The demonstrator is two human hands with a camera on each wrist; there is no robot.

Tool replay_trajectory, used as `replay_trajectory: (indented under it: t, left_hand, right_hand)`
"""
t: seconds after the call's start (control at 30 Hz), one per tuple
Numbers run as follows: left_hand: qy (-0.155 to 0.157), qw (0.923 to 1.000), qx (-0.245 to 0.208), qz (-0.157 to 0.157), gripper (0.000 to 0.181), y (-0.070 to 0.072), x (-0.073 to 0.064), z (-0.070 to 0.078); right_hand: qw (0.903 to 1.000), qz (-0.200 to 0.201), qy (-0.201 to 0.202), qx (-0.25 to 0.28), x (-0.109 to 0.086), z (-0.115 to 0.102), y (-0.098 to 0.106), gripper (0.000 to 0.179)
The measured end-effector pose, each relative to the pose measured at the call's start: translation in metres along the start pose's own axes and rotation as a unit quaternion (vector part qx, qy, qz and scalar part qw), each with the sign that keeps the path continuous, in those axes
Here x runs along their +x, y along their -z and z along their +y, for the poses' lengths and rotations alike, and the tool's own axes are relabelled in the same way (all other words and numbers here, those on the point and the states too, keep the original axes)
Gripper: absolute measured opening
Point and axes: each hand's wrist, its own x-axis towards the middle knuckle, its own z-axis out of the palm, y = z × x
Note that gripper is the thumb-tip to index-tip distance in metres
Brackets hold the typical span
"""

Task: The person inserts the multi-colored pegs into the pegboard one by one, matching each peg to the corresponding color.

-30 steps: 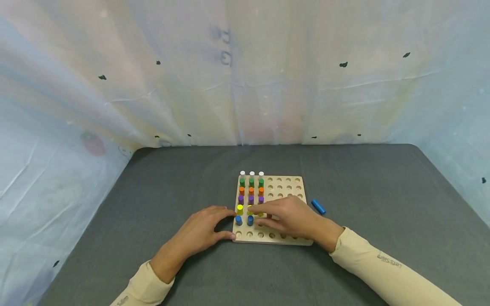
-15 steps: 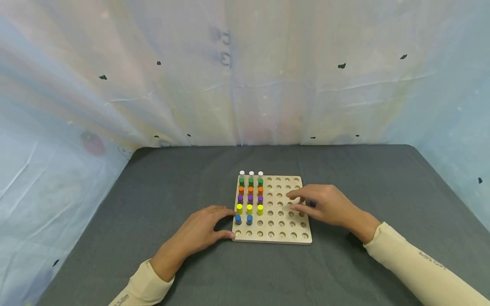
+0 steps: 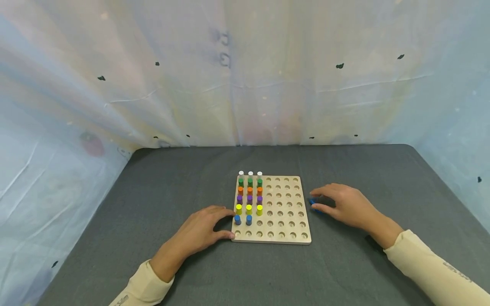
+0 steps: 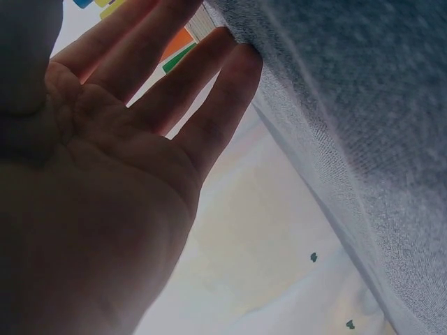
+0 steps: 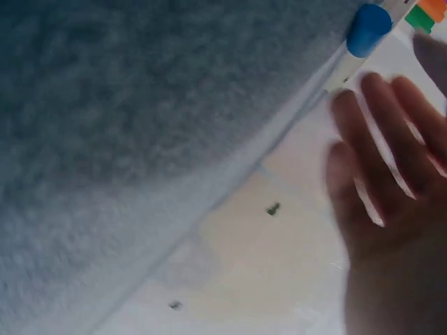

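A square wooden pegboard [image 3: 275, 219] lies on the grey cloth, its left side filled with pegs. Rows of white, green, orange and purple pegs lead down to three yellow pegs [image 3: 249, 210], then two blue pegs [image 3: 243, 220]. My left hand [image 3: 203, 227] rests at the board's left edge, thumb and index finger touching it, fingers loosely extended. Right of the board, a loose blue peg [image 5: 369, 30] lies on the cloth, partly hidden in the head view. Over it is my right hand [image 3: 350, 206], thumb and fingers spread apart on either side.
Dark grey cloth [image 3: 183, 182] covers the table around the board. A pale hanging sheet [image 3: 268, 85] with small dark marks rises behind the table and along both sides. Open holes fill the board's right part and front row.
My right hand has left the pegs on the board and moved right to the loose blue peg. My left hand stays at the board's edge.
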Motion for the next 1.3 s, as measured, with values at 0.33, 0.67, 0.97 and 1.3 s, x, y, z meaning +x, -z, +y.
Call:
replay_trajectory:
  t: [0.33,0.67,0.97,1.3]
  left_hand:
    - [-0.001,1.0,0.002,0.001,0.055,0.0,0.0,0.0]
    - [0.004,1.0,0.001,-0.001,0.056,0.001,0.0,0.0]
    - [0.012,0.9999,-0.002,-0.005,0.056,0.0,-0.001,0.0]
    - [0.007,1.0,-0.006,0.0,0.056,0.0,-0.001,0.0]
  right_hand:
    - [0.9941,-0.061,-0.089,-0.012,-0.001,-0.012,-0.002,0.03]
    - [0.9934,-0.072,-0.088,-0.012,0.001,-0.015,-0.007,0.028]
    - [0.9977,-0.03,-0.06,0.006,0.003,-0.016,-0.007,0.033]
    - [0.9976,-0.001,-0.064,0.025,0.003,-0.016,-0.005,0.036]
